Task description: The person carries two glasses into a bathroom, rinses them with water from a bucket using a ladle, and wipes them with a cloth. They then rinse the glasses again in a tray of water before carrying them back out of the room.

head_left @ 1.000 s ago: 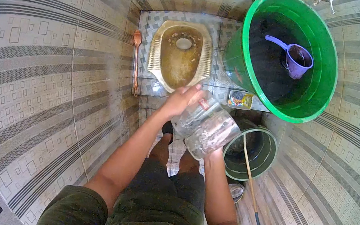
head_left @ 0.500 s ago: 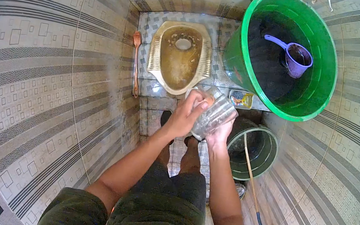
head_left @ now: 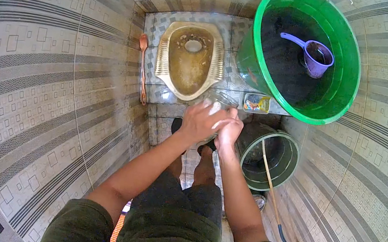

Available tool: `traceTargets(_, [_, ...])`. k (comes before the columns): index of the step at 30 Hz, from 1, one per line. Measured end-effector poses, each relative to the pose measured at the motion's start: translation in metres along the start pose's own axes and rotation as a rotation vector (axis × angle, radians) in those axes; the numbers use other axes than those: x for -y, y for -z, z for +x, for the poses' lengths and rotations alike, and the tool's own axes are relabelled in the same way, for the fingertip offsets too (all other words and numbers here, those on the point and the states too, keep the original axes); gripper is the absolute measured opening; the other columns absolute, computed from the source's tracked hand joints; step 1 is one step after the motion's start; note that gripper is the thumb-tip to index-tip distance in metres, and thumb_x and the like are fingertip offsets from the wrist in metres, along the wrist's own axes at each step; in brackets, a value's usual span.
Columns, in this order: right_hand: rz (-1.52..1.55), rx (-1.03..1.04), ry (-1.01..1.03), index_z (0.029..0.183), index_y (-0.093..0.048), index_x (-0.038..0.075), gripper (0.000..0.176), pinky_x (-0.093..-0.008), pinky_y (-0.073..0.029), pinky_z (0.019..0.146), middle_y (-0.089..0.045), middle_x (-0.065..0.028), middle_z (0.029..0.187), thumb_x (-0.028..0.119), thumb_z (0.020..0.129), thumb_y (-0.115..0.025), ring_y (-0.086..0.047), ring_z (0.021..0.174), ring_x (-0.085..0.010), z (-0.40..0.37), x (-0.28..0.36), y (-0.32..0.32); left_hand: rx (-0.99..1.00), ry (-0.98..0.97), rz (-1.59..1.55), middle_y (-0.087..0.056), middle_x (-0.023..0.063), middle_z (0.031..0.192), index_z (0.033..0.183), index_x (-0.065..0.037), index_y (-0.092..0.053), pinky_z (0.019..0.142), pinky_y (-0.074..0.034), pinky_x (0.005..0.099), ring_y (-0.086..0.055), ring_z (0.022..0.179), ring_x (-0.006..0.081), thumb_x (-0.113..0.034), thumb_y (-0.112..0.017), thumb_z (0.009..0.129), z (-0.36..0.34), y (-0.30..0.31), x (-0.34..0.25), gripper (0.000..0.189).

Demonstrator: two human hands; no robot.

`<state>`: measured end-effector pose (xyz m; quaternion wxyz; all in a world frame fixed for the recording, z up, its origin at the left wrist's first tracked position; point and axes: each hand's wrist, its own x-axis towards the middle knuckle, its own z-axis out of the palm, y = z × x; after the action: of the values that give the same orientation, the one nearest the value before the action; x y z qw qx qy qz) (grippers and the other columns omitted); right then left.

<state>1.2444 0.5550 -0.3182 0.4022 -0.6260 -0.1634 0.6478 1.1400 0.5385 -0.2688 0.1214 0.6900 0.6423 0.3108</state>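
Note:
Over the floor, close to the front of the squat toilet point(head_left: 189, 63), both my hands are closed together around a clear glass vessel point(head_left: 224, 98). Only its upper part shows beyond my fingers; the rest is covered. My left hand point(head_left: 199, 123) lies across it from the left, with a white, foamy-looking patch point(head_left: 215, 107) between the fingers. From the right, my right hand point(head_left: 229, 130) grips the vessel, its fingers meeting those of the left.
A large green tub point(head_left: 258, 39) of dark water holds a purple dipper point(head_left: 316, 69). Below it are a small yellow packet point(head_left: 257, 102) on the ledge and a dark green bucket point(head_left: 296, 162) with a hose point(head_left: 268, 173). An orange brush point(head_left: 142, 68) leans along the left wall.
The glass vessel has moved left and turned, so its ribbed side is now mostly hidden behind my hands. My left hand has slid across it toward my right hand.

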Motion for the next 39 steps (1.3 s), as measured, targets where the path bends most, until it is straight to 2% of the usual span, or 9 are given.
traceTargets(8, [0.032, -0.17, -0.077, 0.061, -0.046, 0.011, 0.035, -0.028, -0.028, 0.037, -0.041, 0.004, 0.051, 0.03, 0.09, -0.048, -0.035, 0.039, -0.0076, -0.012, 0.026, -0.015, -0.059, -0.082, -0.14, -0.054, 0.0139, 0.096, 0.092, -0.011, -0.058, 0.082, -0.039, 0.0428, -0.05, 0.094, 0.0344, -0.025, -0.069, 0.075, -0.002, 0.016, 0.0, 0.024])
traceTargets(12, [0.14, -0.011, -0.153, 0.073, -0.051, 0.01, 0.035, -0.024, -0.033, 0.037, -0.043, 0.0029, 0.054, 0.037, 0.094, -0.044, -0.038, 0.038, -0.0091, -0.002, 0.014, 0.006, -0.203, 0.529, -0.707, -0.051, 0.0101, 0.1, 0.105, -0.013, -0.05, 0.086, -0.036, 0.0317, -0.047, 0.101, 0.0239, -0.023, -0.054, 0.091, -0.002, -0.014, 0.02, 0.018])
traceTargets(22, [0.401, 0.347, -0.406, 0.096, -0.058, 0.011, 0.046, -0.0307, -0.049, 0.064, -0.056, -0.0029, 0.079, 0.053, 0.088, -0.041, -0.056, 0.072, -0.0197, -0.005, 0.018, 0.039, 0.132, 1.21, -1.399, -0.055, 0.0039, 0.114, 0.12, -0.003, -0.048, 0.087, -0.039, 0.0251, -0.05, 0.102, 0.0116, -0.042, -0.05, 0.093, 0.003, 0.004, 0.025, 0.047])
traceTargets(24, [0.565, 0.481, -0.37, 0.098, -0.058, 0.011, 0.049, -0.0318, -0.049, 0.065, -0.058, -0.0027, 0.083, 0.056, 0.088, -0.039, -0.056, 0.074, -0.0195, 0.013, -0.011, 0.053, 0.131, 1.193, -1.335, -0.057, 0.0054, 0.113, 0.119, -0.002, -0.051, 0.087, -0.04, 0.0254, -0.051, 0.102, 0.0124, -0.042, -0.051, 0.093, 0.007, 0.008, 0.019, 0.048])
traceTargets(25, [0.085, 0.399, -0.063, 0.107, -0.056, 0.012, 0.053, -0.0364, -0.05, 0.075, -0.059, -0.0062, 0.096, 0.059, 0.088, -0.039, -0.058, 0.087, -0.0227, 0.011, -0.019, 0.057, 0.132, 1.176, -1.268, -0.059, 0.0069, 0.113, 0.118, 0.0, -0.054, 0.087, -0.04, 0.0258, -0.053, 0.101, 0.0132, -0.042, -0.051, 0.092, 0.008, 0.01, 0.016, 0.049])
traceTargets(29, [0.553, 0.327, -0.39, 0.123, -0.047, 0.01, 0.064, -0.044, -0.045, 0.093, -0.053, -0.0122, 0.121, 0.063, 0.088, -0.035, -0.052, 0.11, -0.0305, -0.005, 0.009, 0.036, 0.192, 0.959, -0.944, -0.061, 0.0105, 0.107, 0.106, 0.002, -0.054, 0.089, -0.041, 0.0319, -0.055, 0.1, 0.0183, -0.037, -0.054, 0.092, -0.005, 0.013, 0.01, 0.041])
traceTargets(32, [0.742, 0.203, -0.349, 0.123, -0.049, 0.006, 0.054, -0.0427, -0.044, 0.093, -0.057, -0.0143, 0.114, 0.049, 0.092, -0.038, -0.055, 0.104, -0.0297, 0.007, -0.004, 0.045, 0.102, 0.546, -0.573, -0.062, 0.0138, 0.107, 0.104, -0.001, -0.046, 0.088, -0.042, 0.0322, -0.057, 0.097, 0.0198, -0.026, -0.051, 0.094, -0.026, -0.011, 0.004, 0.027])
traceTargets(34, [0.668, 0.421, -0.33, 0.117, -0.053, 0.006, 0.054, -0.0426, -0.046, 0.09, -0.059, -0.0134, 0.11, 0.051, 0.089, -0.041, -0.057, 0.102, -0.029, 0.009, -0.009, 0.042, 0.029, 0.499, -0.629, -0.06, 0.0153, 0.111, 0.104, -0.001, -0.043, 0.089, -0.042, 0.0336, -0.057, 0.099, 0.0227, -0.023, -0.051, 0.094, -0.02, -0.008, -0.01, 0.026])
traceTargets(39, [0.77, 0.162, -0.305, 0.116, -0.053, 0.006, 0.06, -0.0398, -0.048, 0.088, -0.06, -0.0122, 0.109, 0.054, 0.093, -0.027, -0.058, 0.098, -0.0286, 0.016, -0.044, 0.052, -0.228, 0.313, -0.734, -0.047, 0.0183, 0.129, 0.105, -0.004, -0.047, 0.099, -0.037, 0.0447, -0.046, 0.116, 0.0408, -0.006, -0.06, 0.082, -0.024, -0.013, -0.042, 0.026])
